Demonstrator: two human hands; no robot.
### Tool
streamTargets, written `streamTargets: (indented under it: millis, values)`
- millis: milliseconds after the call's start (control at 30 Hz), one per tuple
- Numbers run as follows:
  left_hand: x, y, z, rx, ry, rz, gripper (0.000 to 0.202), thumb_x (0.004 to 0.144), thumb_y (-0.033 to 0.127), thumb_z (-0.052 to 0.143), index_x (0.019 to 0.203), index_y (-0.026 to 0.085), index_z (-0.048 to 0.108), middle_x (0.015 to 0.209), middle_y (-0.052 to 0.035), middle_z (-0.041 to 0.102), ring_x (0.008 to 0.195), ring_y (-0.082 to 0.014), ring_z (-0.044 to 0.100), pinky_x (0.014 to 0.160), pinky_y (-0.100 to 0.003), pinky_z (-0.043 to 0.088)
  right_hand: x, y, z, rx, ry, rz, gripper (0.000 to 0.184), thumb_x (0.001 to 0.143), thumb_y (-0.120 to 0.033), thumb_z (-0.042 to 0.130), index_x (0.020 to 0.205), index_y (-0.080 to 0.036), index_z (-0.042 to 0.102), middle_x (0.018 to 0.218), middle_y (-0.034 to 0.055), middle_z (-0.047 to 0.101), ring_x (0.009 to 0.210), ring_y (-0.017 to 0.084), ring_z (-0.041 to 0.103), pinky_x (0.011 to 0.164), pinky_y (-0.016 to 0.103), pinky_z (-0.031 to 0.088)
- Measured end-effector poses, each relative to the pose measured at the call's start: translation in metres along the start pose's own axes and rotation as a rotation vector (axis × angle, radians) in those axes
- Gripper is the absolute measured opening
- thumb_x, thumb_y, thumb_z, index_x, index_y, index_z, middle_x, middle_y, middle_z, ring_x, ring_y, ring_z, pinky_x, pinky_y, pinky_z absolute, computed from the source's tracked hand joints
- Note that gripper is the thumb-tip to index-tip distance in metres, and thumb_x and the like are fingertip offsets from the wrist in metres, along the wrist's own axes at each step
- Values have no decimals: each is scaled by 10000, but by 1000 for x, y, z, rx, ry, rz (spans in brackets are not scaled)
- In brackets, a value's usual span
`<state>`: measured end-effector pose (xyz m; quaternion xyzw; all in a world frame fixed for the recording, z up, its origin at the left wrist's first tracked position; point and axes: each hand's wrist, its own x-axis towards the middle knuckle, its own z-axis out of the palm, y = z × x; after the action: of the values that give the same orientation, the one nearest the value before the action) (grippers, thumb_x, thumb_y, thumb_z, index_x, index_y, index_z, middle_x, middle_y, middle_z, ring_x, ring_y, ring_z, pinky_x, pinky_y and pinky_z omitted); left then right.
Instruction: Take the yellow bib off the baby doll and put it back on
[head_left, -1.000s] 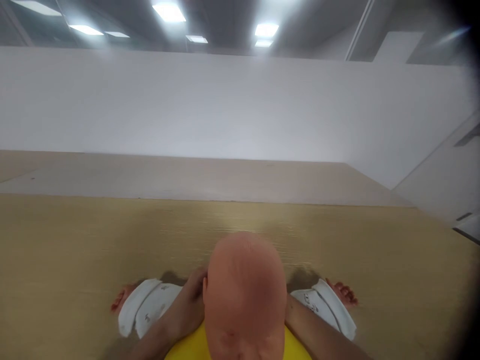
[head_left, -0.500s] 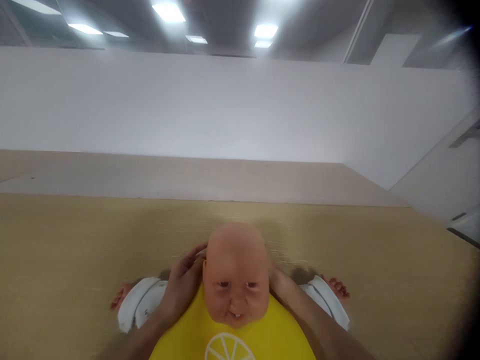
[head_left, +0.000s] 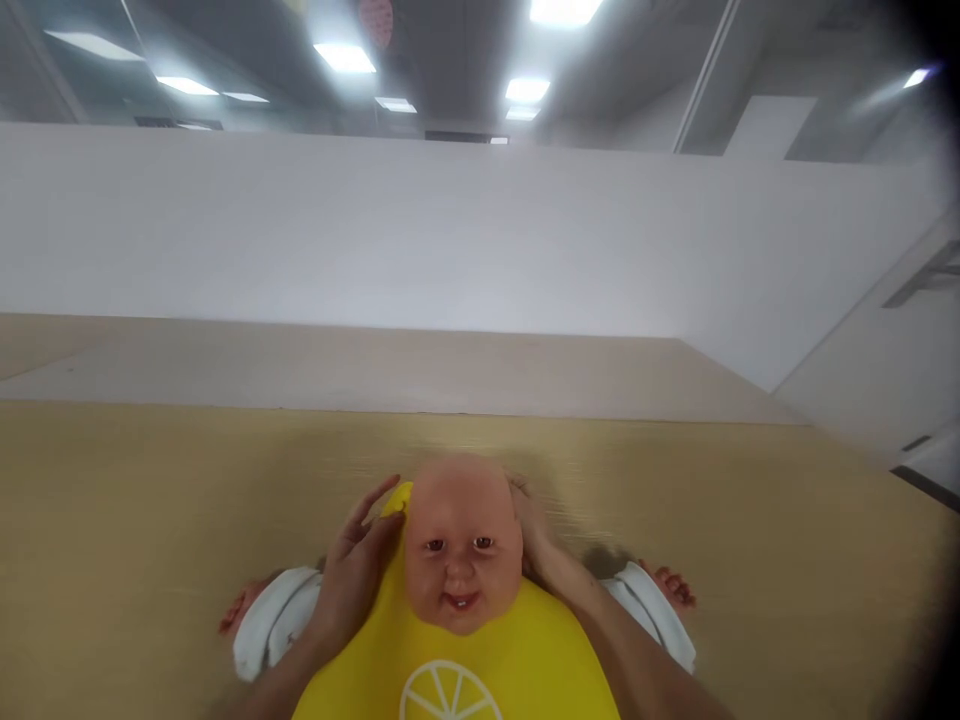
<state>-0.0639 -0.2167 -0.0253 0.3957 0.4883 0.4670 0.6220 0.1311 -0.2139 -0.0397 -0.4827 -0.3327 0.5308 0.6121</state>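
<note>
A baby doll (head_left: pixel 461 545) lies on its back on the wooden table (head_left: pixel 150 520), head away from me, face up. It wears white sleeves (head_left: pixel 270 630) and a yellow bib (head_left: pixel 457 670) with a white lemon-slice print. My left hand (head_left: pixel 352 580) grips a yellow bib strap beside the doll's head, with the upper fingers lifted. My right hand (head_left: pixel 540 545) is cupped against the other side of the head, and its fingertips are hidden behind the doll.
The table's far edge runs across the middle of the view, with beige floor and a white partition wall (head_left: pixel 450 230) beyond it. The doll's small hands (head_left: pixel 671 585) rest on the tabletop at both sides.
The doll's head has tipped back, so its face now shows. The yellow bib has come up around the neck, and both my hands have moved up beside the head.
</note>
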Motion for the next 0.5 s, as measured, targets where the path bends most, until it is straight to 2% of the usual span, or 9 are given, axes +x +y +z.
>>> streamTargets:
  millis: [100,200,333,500]
  values:
    - [3,-3,-2,58,1,-2,670,705,388,730,1307,157,550,950,-74,754,915,-220,678,753,-270,497,10,8,-6,10,6,-30,393,697,-551,652,589,-213,484,558,-11,502,529,133,427,515,268,377]
    - [8,-11,-6,137,-2,16,523,723,414,698,1168,141,661,1118,-114,719,1023,-258,656,809,-298,502,20,16,-14,-148,83,-122,458,729,-616,593,597,-192,478,567,-12,473,550,122,409,495,246,344]
    - [10,-15,-7,233,-41,53,449,772,407,631,1123,135,694,1070,-111,735,1018,-269,660,828,-322,505,27,21,-22,-377,109,-219,431,814,-548,503,599,-175,511,589,-4,492,586,127,420,520,243,329]
    - [4,-3,0,339,-82,77,422,782,350,585,1130,143,701,1053,-95,742,1003,-273,663,830,-328,507,29,24,-29,-608,94,-271,399,855,-448,437,558,-186,488,548,-14,492,551,126,412,523,244,292]
